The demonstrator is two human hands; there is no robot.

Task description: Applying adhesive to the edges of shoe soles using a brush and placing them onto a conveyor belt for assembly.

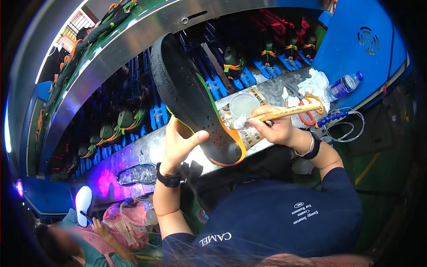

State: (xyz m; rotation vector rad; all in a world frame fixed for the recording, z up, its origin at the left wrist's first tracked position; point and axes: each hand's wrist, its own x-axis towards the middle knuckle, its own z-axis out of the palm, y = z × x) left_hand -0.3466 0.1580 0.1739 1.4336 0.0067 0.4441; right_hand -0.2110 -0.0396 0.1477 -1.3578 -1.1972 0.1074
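Note:
My left hand (181, 143) grips a large black shoe sole (189, 95) from below, thumb on its inner face near the heel end. The sole is tilted up, with small holes and a green and orange edge. My right hand (275, 128) is closed around the wooden handle of a brush (296, 110). Its whitish bristles are beside the sole's orange edge; I cannot tell whether they touch. Just behind the bristles, a round tub (244, 106) of cloudy pale liquid stands on a printed sheet (254, 139) on the metal ledge.
Scissors (307, 111), white crumpled tissue (313, 84) and a bottle (344, 85) lie to the right. A clear-looking sole (137, 173) rests on the ledge (153, 147) at left. Behind stands a machine with blue racks (215, 86) of shoe parts. A co-worker (104, 236) brushes a white sole (83, 202).

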